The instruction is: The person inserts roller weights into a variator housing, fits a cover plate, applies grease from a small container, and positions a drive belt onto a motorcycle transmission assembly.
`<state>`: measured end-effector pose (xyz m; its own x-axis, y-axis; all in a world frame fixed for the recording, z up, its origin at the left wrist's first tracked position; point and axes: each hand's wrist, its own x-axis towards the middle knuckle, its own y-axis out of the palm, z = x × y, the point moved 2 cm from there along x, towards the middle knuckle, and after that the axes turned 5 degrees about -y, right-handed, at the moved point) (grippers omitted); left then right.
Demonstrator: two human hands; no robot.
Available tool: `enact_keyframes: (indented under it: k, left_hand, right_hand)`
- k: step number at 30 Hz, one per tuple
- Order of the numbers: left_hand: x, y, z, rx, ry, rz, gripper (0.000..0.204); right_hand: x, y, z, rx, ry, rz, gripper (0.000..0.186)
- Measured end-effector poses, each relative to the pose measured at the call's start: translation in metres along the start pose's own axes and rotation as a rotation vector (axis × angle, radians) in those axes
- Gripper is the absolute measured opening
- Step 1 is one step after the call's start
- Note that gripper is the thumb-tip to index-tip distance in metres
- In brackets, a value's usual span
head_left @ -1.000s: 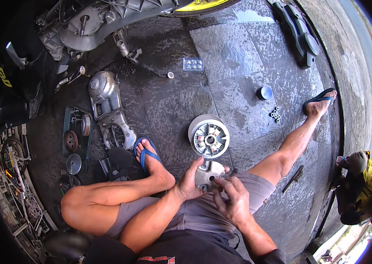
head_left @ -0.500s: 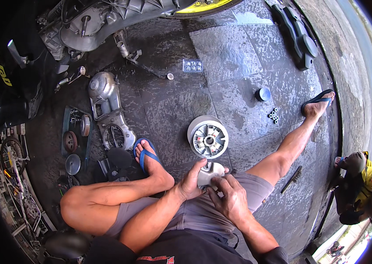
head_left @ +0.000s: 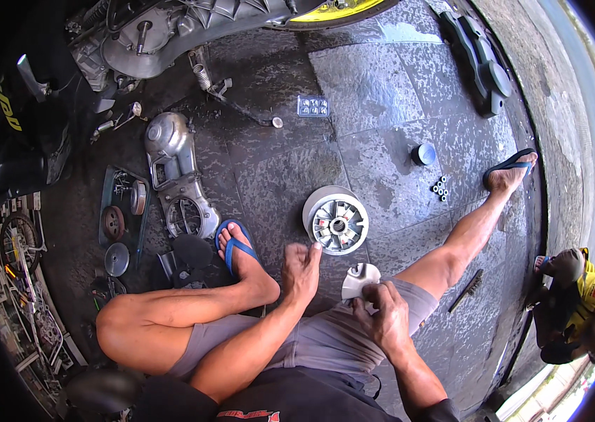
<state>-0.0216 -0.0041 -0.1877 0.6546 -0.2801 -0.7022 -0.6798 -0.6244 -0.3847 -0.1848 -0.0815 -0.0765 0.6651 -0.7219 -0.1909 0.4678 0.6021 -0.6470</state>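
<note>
A scooter variator [head_left: 338,224], a pale round metal body with a ribbed face and a hole in its hub, lies face up on the floor in front of me. My left hand [head_left: 301,273] is beside its near left edge. The thumb stands apart from the slightly blurred fingers, and I see nothing held there. My right hand [head_left: 386,313] is closed on a light metal ramp plate [head_left: 361,279] with a notched, curved rim, held tilted above my lap. Its fingers cover the plate's lower edge.
An engine case cover [head_left: 168,169] and a tray of parts [head_left: 128,204] lie left. Ahead are a kickstand [head_left: 241,109] and a clear blister pack [head_left: 313,106]. A round container [head_left: 423,154], several rollers [head_left: 440,188] and a brush [head_left: 466,290] lie right. Another person [head_left: 572,302] is far right.
My left hand has let go of the ramp plate and moved up and left toward the variator. My right hand has carried the plate a little to the right.
</note>
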Motion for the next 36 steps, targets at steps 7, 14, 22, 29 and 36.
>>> enact_keyframes:
  k: [7, 14, 22, 29, 36]
  left_hand:
    - [0.012, 0.004, -0.03, 0.116, 0.287, 0.007, 0.04]
    - [0.055, -0.017, -0.088, 0.262, 0.446, 0.338, 0.045]
    - [0.099, -0.002, -0.123, 0.417, 0.447, 0.788, 0.046]
    - [0.096, 0.002, -0.129, 0.374, 0.423, 0.837, 0.045]
    - [0.096, 0.001, -0.127, 0.369, 0.405, 0.817, 0.041]
  right_hand:
    - [0.001, -0.01, -0.014, -0.015, -0.037, -0.002, 0.023]
    - [0.028, -0.019, -0.02, -0.176, -0.37, 0.063, 0.025]
    - [0.088, -0.005, -0.011, -0.387, -0.707, 0.182, 0.025]
    - [0.112, 0.0, -0.022, -0.51, -0.794, 0.256, 0.024]
    - [0.118, -0.003, -0.019, -0.546, -0.771, 0.27, 0.024]
